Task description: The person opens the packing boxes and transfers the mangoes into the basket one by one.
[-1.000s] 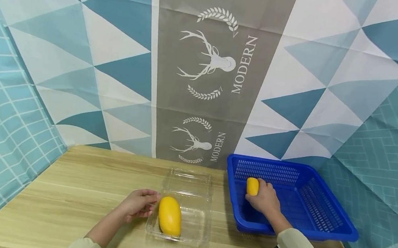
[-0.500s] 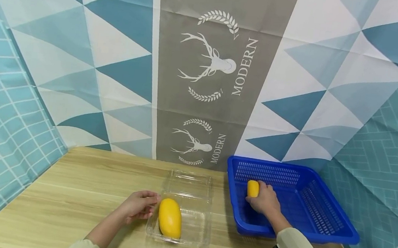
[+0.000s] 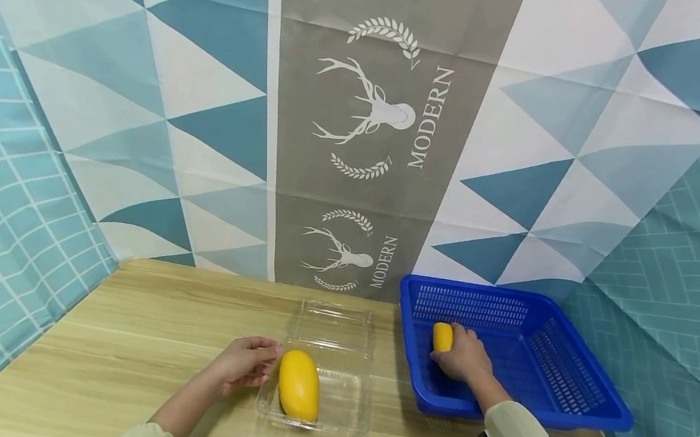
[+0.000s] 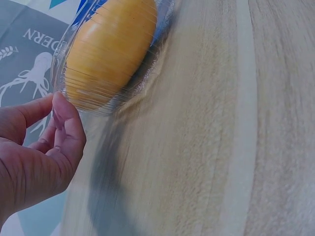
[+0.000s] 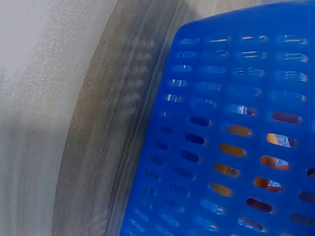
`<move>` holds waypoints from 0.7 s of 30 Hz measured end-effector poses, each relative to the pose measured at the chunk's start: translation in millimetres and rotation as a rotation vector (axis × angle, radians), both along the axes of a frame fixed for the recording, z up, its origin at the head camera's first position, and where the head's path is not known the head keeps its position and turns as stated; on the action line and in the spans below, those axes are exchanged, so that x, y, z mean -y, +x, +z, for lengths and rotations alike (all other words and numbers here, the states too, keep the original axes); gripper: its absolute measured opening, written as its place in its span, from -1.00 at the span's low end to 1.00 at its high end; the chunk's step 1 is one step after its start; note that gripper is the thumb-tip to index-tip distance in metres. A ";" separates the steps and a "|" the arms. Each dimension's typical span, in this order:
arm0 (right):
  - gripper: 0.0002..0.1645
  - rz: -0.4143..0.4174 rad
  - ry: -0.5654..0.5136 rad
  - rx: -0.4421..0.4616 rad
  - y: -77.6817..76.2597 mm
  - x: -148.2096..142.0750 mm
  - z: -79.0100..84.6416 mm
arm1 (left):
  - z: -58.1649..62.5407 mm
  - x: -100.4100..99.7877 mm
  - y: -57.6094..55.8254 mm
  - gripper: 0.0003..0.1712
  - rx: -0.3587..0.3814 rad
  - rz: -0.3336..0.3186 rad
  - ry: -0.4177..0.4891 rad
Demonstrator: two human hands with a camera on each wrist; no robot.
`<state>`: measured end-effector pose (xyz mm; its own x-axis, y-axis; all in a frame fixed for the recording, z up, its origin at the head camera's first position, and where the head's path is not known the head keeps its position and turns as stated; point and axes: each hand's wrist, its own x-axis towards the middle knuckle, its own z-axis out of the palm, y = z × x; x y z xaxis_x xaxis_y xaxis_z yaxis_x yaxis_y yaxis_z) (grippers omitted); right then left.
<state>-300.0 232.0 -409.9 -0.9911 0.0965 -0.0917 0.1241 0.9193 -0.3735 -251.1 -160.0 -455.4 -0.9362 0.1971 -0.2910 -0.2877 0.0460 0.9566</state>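
Note:
In the head view, a yellow mango lies in the left half of a clear plastic clamshell box, whose lid is laid back. At the box's left rim, my left hand pinches the edge between thumb and forefinger; the left wrist view shows these fingertips on the rim. Over to the right, my right hand grips a second mango inside a blue plastic basket, near its left wall. In the right wrist view, the slotted basket wall hides most of that hand and mango.
The box and basket stand apart on a light wooden table. Patterned cloth hangs behind and on both sides. The basket reaches close to the table's right edge.
My right hand and its mango have lowered slightly within the basket. My left hand stays at the box's rim.

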 end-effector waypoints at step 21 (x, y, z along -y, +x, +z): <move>-0.02 0.034 0.061 0.018 0.8 -0.3 -4.6 | 3.3 -3.3 1.2 -0.46 0.004 0.038 -0.037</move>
